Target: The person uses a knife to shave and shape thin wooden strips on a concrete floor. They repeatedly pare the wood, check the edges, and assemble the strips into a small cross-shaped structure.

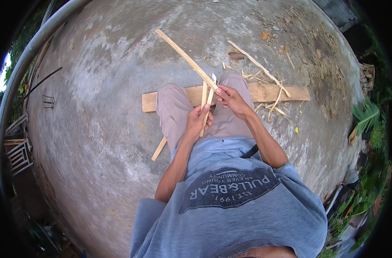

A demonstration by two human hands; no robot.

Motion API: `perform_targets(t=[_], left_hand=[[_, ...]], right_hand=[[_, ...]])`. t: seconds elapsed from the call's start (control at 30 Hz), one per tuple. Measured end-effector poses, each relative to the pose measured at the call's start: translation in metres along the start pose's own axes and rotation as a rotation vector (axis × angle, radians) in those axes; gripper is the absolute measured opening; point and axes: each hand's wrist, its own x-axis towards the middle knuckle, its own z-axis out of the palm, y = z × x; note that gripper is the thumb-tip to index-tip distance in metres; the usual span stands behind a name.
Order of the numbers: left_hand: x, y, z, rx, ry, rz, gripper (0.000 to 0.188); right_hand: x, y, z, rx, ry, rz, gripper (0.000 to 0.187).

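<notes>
My left hand (pixel 197 121) is closed around narrow pale wooden strips (pixel 204 95) that stand up side by side above my lap. At the top of one piece is a small shiny tip (pixel 213 77), which looks like a knife blade. My right hand (pixel 231 99) pinches the near end of a longer flat wooden stick (pixel 182 53), which slants away to the far left and crosses over the tops of the narrow pieces. Both hands are close together, between my knees. The lower ends of the narrow pieces show below my left fingers.
A thick wooden plank (pixel 278 93) lies crosswise at my knees. Curled shavings and a thin peeled strip (pixel 260 66) lie over its right end. Another stick end (pixel 159 149) pokes out by my left thigh. Concrete floor (pixel 97 86) surrounds me; a metal pipe (pixel 21 60) curves along the left.
</notes>
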Motion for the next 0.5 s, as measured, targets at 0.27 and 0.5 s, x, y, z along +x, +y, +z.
perform_targets(t=[0.27, 0.5], left_hand=[[0.001, -0.001, 0.000, 0.120, 0.006, -0.036, 0.035], [0.005, -0.006, -0.008, 0.627, 0.250, 0.317, 0.034]], right_hand=[[-0.006, 0.003, -0.011, 0.098, -0.022, -0.003, 0.031], [-0.013, -0.005, -0.024, -0.057, 0.064, -0.007, 0.023]])
